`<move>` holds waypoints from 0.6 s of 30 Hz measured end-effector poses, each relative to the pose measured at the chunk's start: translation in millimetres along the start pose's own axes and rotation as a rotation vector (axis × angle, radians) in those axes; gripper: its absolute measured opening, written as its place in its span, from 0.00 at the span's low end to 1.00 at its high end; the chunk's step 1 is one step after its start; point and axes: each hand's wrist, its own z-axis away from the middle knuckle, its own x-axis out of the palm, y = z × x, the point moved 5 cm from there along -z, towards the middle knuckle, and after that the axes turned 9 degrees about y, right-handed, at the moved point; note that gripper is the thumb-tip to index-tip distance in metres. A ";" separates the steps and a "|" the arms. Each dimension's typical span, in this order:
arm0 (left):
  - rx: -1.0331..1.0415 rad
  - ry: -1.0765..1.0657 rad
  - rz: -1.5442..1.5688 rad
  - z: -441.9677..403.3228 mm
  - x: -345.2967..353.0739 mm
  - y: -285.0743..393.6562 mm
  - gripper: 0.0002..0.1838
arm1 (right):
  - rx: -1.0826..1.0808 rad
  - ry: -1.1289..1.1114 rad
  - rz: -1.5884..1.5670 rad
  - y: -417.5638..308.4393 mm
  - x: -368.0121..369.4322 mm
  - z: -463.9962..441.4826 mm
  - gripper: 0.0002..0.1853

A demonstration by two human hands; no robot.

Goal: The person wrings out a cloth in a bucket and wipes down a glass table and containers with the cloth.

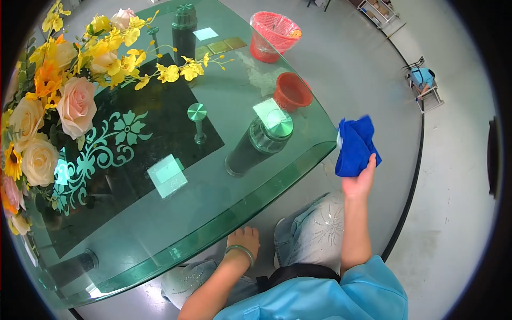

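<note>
My right hand (358, 184) is closed on a folded blue cloth (356, 146), held up at the right-hand corner of the glass table (213, 205). The cloth's left side is at the glass edge; whether it presses on the glass I cannot tell. Low by the near edge of the table, my left hand (245, 241) holds nothing, its fingers slightly apart, with a bangle (242, 253) round the wrist. Just below the glass edge, that hand is close to my knees.
A bouquet of flowers (77, 104) covers the table's left side. Dark cylindrical legs (250, 149) and a metal stand-off (197, 120) show through the glass. A red basket (266, 37) and a red pot (292, 92) are beyond. Farther right is a chair (425, 85).
</note>
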 end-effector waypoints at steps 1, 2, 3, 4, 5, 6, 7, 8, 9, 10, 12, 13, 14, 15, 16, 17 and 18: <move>0.012 -0.003 -0.016 -1.7 -0.7 2.7 0.23 | 0.008 -0.008 -0.006 3.5 -1.0 -8.2 0.25; 0.002 -0.003 -0.018 -1.6 0.1 4.1 0.23 | 0.047 0.060 -0.043 9.0 -6.9 -13.7 0.24; -0.011 -0.003 -0.019 -0.5 1.4 5.6 0.22 | 0.087 0.131 -0.077 15.2 -12.6 -16.0 0.23; -0.029 0.000 -0.020 0.1 2.2 6.2 0.22 | 0.100 0.125 -0.076 23.3 -13.7 -15.1 0.23; -0.048 -0.004 -0.018 1.6 3.5 8.3 0.22 | 0.222 0.099 -0.017 40.9 -15.5 -10.0 0.23; -0.030 0.004 -0.019 3.0 4.5 12.9 0.21 | 0.350 0.069 0.044 60.3 -16.5 -0.7 0.22; -0.017 0.015 -0.020 4.4 4.9 15.6 0.21 | 0.454 -0.049 0.037 72.5 -5.1 19.3 0.21; -0.048 0.016 -0.016 6.2 3.7 16.7 0.21 | 0.481 -0.064 0.044 83.1 1.2 34.9 0.21; -0.024 0.026 -0.012 9.7 1.2 21.5 0.21 | 0.563 -0.148 -0.001 95.0 9.1 52.8 0.21; 0.003 0.034 -0.009 13.3 -0.6 26.1 0.20 | 0.645 -0.226 -0.050 104.0 11.1 66.7 0.20; -0.022 0.037 0.001 17.3 -1.2 27.0 0.20 | 0.779 -0.498 -0.175 118.2 5.7 85.7 0.19; -0.032 0.019 -0.021 18.0 0.2 27.2 0.20 | 0.836 -0.402 -0.126 124.7 6.6 106.2 0.20; -0.037 -0.002 -0.042 19.0 1.6 28.2 0.20 | 0.886 -0.301 -0.076 133.8 5.3 123.8 0.21; -0.049 -0.005 -0.036 20.6 -1.2 28.8 0.20 | 0.899 -0.303 -0.070 143.9 6.5 138.0 0.21; -0.034 -0.030 -0.038 22.7 -5.4 29.7 0.20 | 0.990 -0.400 -0.104 155.0 12.3 157.8 0.21; -0.019 -0.051 -0.040 24.3 -8.3 30.5 0.20 | 1.079 -0.501 -0.140 164.4 19.4 176.1 0.22; -0.033 -0.043 -0.036 24.7 -10.0 30.1 0.20 | 1.090 -0.513 -0.135 177.7 22.8 185.4 0.22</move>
